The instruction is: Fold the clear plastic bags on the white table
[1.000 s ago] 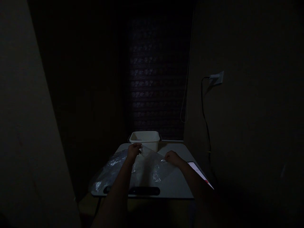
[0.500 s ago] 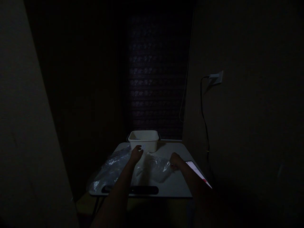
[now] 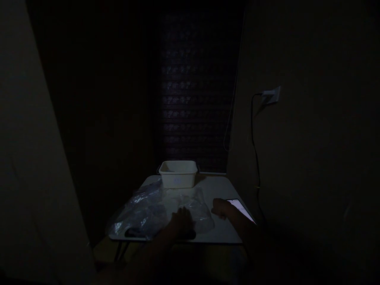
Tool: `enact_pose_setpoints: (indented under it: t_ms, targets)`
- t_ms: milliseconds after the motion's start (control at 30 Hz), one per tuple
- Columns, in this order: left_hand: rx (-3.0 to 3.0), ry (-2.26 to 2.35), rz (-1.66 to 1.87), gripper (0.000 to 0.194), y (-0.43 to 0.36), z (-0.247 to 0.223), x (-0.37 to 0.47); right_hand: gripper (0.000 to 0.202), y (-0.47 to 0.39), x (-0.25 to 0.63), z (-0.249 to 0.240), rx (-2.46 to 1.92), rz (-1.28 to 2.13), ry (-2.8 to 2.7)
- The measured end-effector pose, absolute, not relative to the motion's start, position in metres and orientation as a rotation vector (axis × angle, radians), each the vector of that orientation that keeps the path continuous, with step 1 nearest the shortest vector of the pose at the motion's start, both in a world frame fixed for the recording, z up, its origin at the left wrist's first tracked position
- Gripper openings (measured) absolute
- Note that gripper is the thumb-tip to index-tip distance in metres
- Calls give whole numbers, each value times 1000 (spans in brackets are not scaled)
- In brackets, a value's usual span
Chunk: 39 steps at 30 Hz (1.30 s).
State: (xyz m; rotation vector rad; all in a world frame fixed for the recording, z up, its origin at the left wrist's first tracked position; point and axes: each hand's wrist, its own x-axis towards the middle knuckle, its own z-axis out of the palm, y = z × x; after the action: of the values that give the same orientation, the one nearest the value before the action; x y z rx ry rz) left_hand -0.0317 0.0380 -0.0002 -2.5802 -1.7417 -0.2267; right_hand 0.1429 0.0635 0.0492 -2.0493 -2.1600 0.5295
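Note:
The room is very dark. A clear plastic bag [image 3: 203,219] lies spread on the white folding table [image 3: 218,184]. My left hand [image 3: 182,219] rests over its near left part, close to the table's front edge, fingers a little bent and apart. Just beyond the bag's right side is my right hand [image 3: 220,208], closed in a fist; whatever its fingers may hold is hidden. More crumpled clear plastic [image 3: 145,209] covers the left side of the table. At the back stands a white plastic tub [image 3: 178,180], with its inside mostly in shadow.
A phone with a lit screen [image 3: 242,209] lies at the table's right edge, partly behind my right forearm. A black cable hangs from a plug in the wall socket [image 3: 274,95]. Behind the table is a window blind [image 3: 181,99] with a looped cord.
My left hand has come back from in front of the tub toward the table's front edge. My right hand stays near the bag's right side, where the bag now lies flatter.

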Motion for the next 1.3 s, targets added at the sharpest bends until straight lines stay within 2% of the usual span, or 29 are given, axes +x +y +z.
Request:
enact_pose_setpoints:
  t_ms: [133,333,500,667,833,933,1100,1300]
  targets:
    - [-2471,-1755,-61,52,25,-4,-34,23,51,138,47,-1856,330,-2326]
    - [-2453,-1838,8,58,15,0,-28,33,22,119,28,-1197,-177,-2692]
    - [-2429,-1853,-9,61,13,-3,-28,41,19,135,9,-1371,-328,-2653]
    - [-2408,-1806,3,62,16,-11,-30,43,33,162,8,-1750,-368,-2529]
    - [-2407,-1780,71,63,15,-11,-28,27,43,166,31,-1984,-360,-2455]
    - [-2417,-1772,100,61,9,-12,-26,28,46,158,37,-1870,-246,-2521]
    - [-2407,-1694,8,61,2,-17,-24,37,46,140,13,-1335,-39,-2673]
    - [-2463,-1691,36,62,3,-13,-26,42,66,126,-11,-1425,0,-2600]
